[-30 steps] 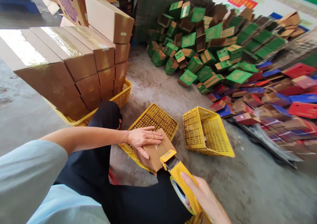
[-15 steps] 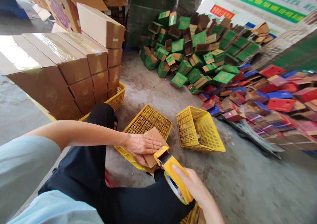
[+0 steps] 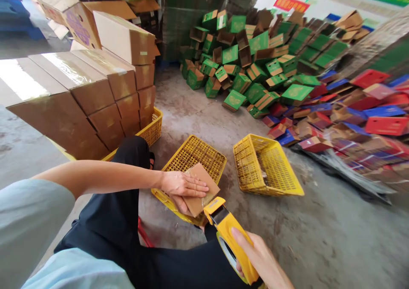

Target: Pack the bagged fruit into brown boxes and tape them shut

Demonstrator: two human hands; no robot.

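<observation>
right hand (image 3: 259, 257) is curled round a yellow tape dispenser (image 3: 230, 233), front end at the edge of a small carton (image 3: 211, 182); left hand (image 3: 182, 184) lies open on that carton, fingers straight; carton's on a yellow crate (image 3: 195, 150); second crate (image 3: 278, 167) right of carton; green boxes (image 3: 242, 83) well beyond it

One head-worn view, looking forward and down over the wearer's own lap (image 3: 179, 263).
The left sleeve (image 3: 32, 212) is closest to the lens, at lower left; the lap fills the bottom edge. The left hand (image 3: 183, 186), just below centre, and the right hand (image 3: 258, 253), at lower right, are near. Mid-frame falls at the far edge of a crate (image 3: 198, 153); green boxes (image 3: 234, 100) lie well beyond, at upper centre. The view reaches up to a red sign (image 3: 291, 3) at upper right.
</observation>
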